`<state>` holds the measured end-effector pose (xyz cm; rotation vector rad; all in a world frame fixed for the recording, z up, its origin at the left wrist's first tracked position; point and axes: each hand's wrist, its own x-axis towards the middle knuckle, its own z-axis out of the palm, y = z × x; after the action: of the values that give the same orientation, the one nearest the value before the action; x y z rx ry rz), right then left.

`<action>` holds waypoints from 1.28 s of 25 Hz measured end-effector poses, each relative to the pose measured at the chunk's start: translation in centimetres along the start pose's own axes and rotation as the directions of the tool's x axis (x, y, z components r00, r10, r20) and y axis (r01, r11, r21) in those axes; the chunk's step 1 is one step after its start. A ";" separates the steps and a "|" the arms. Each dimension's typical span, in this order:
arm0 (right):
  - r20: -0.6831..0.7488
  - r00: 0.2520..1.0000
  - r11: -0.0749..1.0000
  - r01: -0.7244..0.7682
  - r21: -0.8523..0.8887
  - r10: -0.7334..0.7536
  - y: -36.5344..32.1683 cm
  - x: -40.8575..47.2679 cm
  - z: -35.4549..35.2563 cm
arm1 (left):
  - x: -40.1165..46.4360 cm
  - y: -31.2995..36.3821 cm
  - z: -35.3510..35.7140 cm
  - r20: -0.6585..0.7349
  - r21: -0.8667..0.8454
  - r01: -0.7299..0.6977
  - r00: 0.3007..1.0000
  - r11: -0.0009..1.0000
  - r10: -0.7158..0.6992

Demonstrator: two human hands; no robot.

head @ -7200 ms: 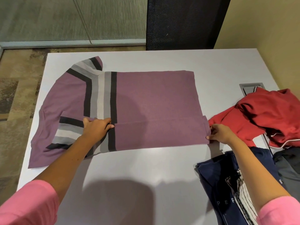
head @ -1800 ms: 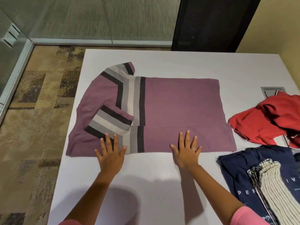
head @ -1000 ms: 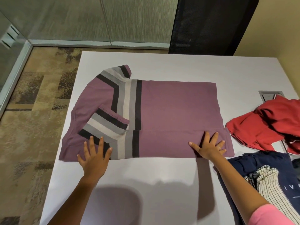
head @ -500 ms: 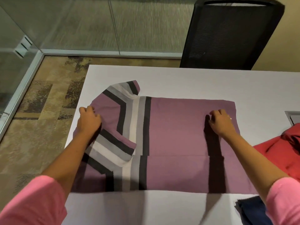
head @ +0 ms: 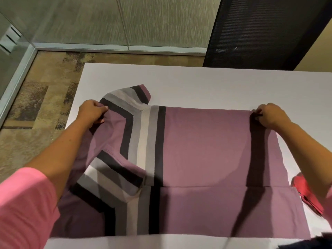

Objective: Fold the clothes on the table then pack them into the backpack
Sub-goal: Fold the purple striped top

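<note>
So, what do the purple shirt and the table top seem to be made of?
Purple shirt: probably a soft knit such as cotton jersey; matte, it drapes and creases where the left hand and right hand pinch it. Table: smooth white top, likely laminate; hard, flat, faint sheen.

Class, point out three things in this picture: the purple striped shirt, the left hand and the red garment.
purple striped shirt [head: 206, 150], head view, plain purple body panel.
left hand [head: 92, 112], head view, back of the hand.
red garment [head: 305, 187], head view, edge showing beside the right forearm.
</note>
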<state>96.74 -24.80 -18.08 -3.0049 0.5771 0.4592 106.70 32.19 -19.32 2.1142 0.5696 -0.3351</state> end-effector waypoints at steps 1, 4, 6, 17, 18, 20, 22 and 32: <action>0.018 1.000 1.000 -0.004 -0.024 0.004 0.2 -0.1 -0.5 | -0.4 0.0 0.0 -0.022 -0.007 0.006 1.000 1.000 -0.006; 0.032 0.999 1.000 -0.026 -0.005 0.027 0.8 -1.2 -1.5 | -1.8 -0.3 -0.5 -0.062 -0.118 -0.035 0.998 0.992 0.028; 0.008 0.999 0.998 -0.043 0.054 0.043 1.1 -2.8 -2.2 | -3.3 -0.3 -1.3 -0.036 -0.237 -0.090 0.996 0.967 0.084; -0.155 0.985 0.933 -0.017 0.360 0.078 5.7 -16.2 -0.5 | -14.7 -5.8 -6.0 0.041 -0.535 -0.057 0.995 0.843 0.093; -0.166 0.982 0.938 -0.026 0.346 0.088 6.2 -17.4 0.2 | -15.6 -7.0 -6.2 0.037 -0.538 -0.043 0.997 0.842 0.074; -0.159 0.982 0.946 -0.048 0.322 0.104 6.7 -19.6 1.6 | -17.2 -9.6 -6.5 0.039 -0.524 -0.024 0.998 0.851 0.052; -0.108 0.988 0.944 -0.071 0.323 0.112 7.0 -21.0 3.0 | -18.2 -12.0 -6.4 0.059 -0.431 -0.012 0.997 0.902 0.041; -0.242 0.917 0.803 -0.124 0.583 0.317 6.9 -22.2 2.0 | -19.4 -11.1 -6.6 -0.172 -0.498 -0.109 0.985 0.860 0.025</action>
<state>73.95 -23.15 -13.36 -2.4515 0.9118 -0.2007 84.55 37.86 -14.94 1.6478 0.5986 0.0317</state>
